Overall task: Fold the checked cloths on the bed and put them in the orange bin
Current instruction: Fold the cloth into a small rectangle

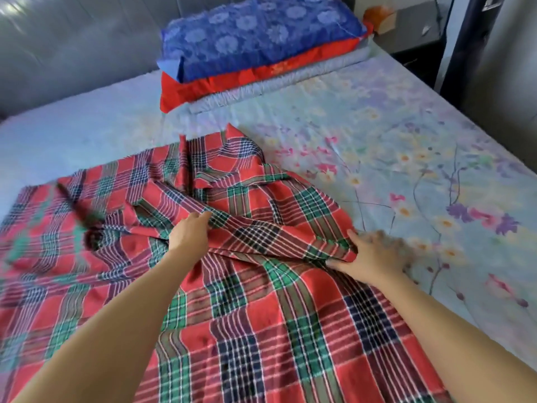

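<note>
The cloth (261,330) is lying rumpled on the bed (406,141), lower left to centre. The left hand (190,231) is pinching a central ridge, the blurred right hand (369,254) gripping the right edge. Pulling unevenly is probably risking a skewed fold.

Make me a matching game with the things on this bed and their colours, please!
Things:
1. pillow
2. checked cloth
3. sheet
4. folded blanket

Colours:
A. grey
B. pale blue with pink and purple flowers
C. red, green and dark blue squares
D. deep blue with light flowers

Right pairs: 1-D, 2-C, 3-B, 4-A.
</note>
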